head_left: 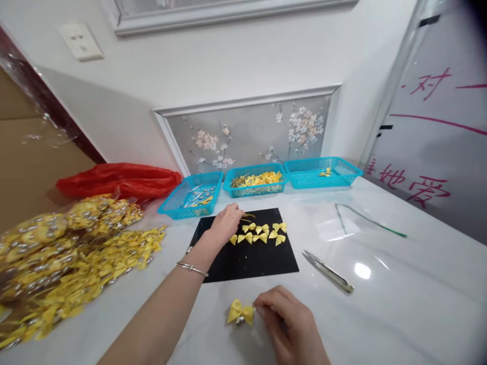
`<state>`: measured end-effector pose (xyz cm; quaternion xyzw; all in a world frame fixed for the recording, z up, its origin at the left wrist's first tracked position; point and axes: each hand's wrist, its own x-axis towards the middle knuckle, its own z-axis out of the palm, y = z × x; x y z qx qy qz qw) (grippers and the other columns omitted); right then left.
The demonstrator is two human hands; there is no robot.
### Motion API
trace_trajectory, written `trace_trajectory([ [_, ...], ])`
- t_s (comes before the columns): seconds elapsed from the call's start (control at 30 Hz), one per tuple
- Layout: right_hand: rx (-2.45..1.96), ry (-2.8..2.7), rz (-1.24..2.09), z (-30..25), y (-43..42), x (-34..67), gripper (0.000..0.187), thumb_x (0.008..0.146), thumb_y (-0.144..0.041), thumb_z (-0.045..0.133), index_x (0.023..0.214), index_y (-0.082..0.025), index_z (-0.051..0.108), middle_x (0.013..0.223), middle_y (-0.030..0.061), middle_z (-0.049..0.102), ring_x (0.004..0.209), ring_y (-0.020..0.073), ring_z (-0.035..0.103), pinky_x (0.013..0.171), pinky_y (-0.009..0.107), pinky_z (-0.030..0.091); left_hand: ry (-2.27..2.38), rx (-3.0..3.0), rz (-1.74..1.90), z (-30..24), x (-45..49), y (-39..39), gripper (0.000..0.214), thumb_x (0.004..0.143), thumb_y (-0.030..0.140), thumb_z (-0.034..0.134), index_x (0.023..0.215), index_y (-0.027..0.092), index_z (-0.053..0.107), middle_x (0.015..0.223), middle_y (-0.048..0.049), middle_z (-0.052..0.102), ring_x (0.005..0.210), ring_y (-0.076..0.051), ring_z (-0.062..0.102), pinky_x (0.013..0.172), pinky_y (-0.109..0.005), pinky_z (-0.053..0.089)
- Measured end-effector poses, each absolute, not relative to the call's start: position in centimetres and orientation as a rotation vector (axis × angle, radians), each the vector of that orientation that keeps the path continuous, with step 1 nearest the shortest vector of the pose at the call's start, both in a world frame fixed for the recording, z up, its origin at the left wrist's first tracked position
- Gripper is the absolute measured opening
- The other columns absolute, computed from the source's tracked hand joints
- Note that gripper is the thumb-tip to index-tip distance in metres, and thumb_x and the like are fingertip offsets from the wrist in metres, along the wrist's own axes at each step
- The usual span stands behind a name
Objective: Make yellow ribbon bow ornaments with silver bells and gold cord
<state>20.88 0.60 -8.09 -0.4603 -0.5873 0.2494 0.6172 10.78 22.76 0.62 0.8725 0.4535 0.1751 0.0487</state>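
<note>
My right hand (291, 324) is at the near edge of the table, thumb and fingertips pinched at the right side of a yellow ribbon bow (236, 310). A small silver bell (240, 320) hangs at the bow's middle. Over the far left part of a black mat (247, 263) reaches my left hand (228, 221), its fingers closed and pointing down. Thin gold strips (249, 216) lie at its fingertips; whether one is held is hidden. Several small yellow bows (261, 236) lie in two rows on the mat, just right of that hand.
Three blue baskets (254, 190) stand along the wall, holding yellow pieces and small silver parts. Thread snips (329, 272) lie right of the mat, with a green strip (375, 218) beyond. At left are a heap of yellow bow strands (95, 268) and a red bag (117, 180).
</note>
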Motion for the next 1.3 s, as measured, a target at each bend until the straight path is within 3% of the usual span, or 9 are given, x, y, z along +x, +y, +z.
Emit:
trace_trajectory([
  [0.23,-1.094,-1.317,0.532,-8.3,1.2,20.7,0.023,0.095,-0.020,0.050,0.080,-0.020,0.068,0.074,0.0037,0.063,0.064,0.0143,0.060,0.059,0.021,0.048,1.267,2.540,0.580,-0.2,11.5,24.1,0.029,0.095,0.031,0.062,0.122,0.020,0.062,0.127,-0.0097,0.064,0.105,-0.025,0.066,0.088,-0.046,0.056],
  [0.43,-1.009,-1.151,0.788,-7.8,0.7,20.7,0.031,0.097,-0.039,0.053,0.079,-0.018,0.067,0.086,0.0068,0.063,0.058,0.0118,0.057,0.053,0.022,0.047,1.252,2.134,0.995,2.6,10.5,21.8,0.025,0.095,0.030,0.063,0.116,0.018,0.065,0.120,-0.0088,0.067,0.100,-0.024,0.067,0.085,-0.045,0.057],
  [0.53,-0.912,-0.976,1.086,-7.4,0.6,20.7,0.032,0.095,-0.049,0.056,0.092,-0.018,0.065,0.080,0.0052,0.065,0.057,0.0127,0.061,0.050,0.021,0.051,1.208,1.790,1.256,4.7,9.3,18.3,0.016,0.093,0.027,0.065,0.102,0.014,0.067,0.106,-0.0063,0.071,0.093,-0.021,0.069,0.081,-0.042,0.058],
  [0.6,-0.857,-0.903,1.159,-7.0,0.7,20.8,0.035,0.095,-0.051,0.056,0.110,-0.020,0.058,0.073,0.0016,0.063,0.061,0.0158,0.066,0.050,0.022,0.053,1.124,1.538,1.349,5.6,8.6,15.0,0.007,0.092,0.022,0.064,0.088,0.016,0.066,0.093,-0.0030,0.073,0.094,-0.017,0.070,0.082,-0.030,0.058],
  [0.7,-0.855,-0.999,1.030,-6.4,1.2,21.0,0.025,0.101,-0.042,0.049,0.118,-0.023,0.050,0.075,-0.0022,0.058,0.053,0.0128,0.063,0.046,0.022,0.053,1.049,1.182,1.326,5.3,7.7,10.0,0.013,0.087,0.012,0.065,0.075,0.016,0.065,0.082,-0.0014,0.075,0.076,-0.010,0.071,0.070,-0.014,0.058],
  [0.8,-0.877,-1.182,0.831,-5.9,1.4,21.2,0.019,0.102,-0.029,0.046,0.110,-0.022,0.061,0.084,0.0014,0.061,0.051,0.0094,0.058,0.048,0.022,0.052,1.025,0.894,1.217,3.5,7.3,6.4,0.018,0.087,0.000,0.061,0.077,0.013,0.069,0.078,-0.0048,0.075,0.066,-0.008,0.071,0.062,-0.012,0.059],
  [1.0,-0.757,-1.532,0.419,-5.6,0.5,20.3,0.047,0.091,-0.003,0.054,0.129,-0.026,0.066,0.107,0.0093,0.070,0.094,0.0187,0.068,0.078,0.029,0.059,0.997,0.499,1.159,0.1,6.8,4.5,0.037,0.091,-0.009,0.047,0.070,0.010,0.069,0.074,-0.0058,0.074,0.064,-0.007,0.073,0.062,-0.010,0.061],
  [1.17,-0.775,-1.480,0.441,-4.8,0.4,19.4,0.026,0.088,-0.005,0.061,0.098,-0.024,0.076,0.091,0.0053,0.073,0.083,0.0166,0.069,0.074,0.026,0.059,0.944,0.416,1.164,-0.8,6.4,3.9,0.035,0.090,-0.010,0.050,0.067,0.008,0.070,0.076,-0.0077,0.075,0.065,-0.009,0.073,0.062,-0.012,0.061],
  [1.3,-0.852,-1.415,0.581,-4.4,0.6,18.5,0.016,0.094,-0.014,0.057,0.083,-0.018,0.068,0.080,0.0032,0.068,0.068,0.0136,0.066,0.062,0.024,0.057,0.886,0.415,1.215,-0.9,5.9,2.7,0.032,0.089,-0.008,0.056,0.064,0.008,0.068,0.075,-0.0059,0.073,0.064,-0.009,0.071,0.066,-0.015,0.063],
])
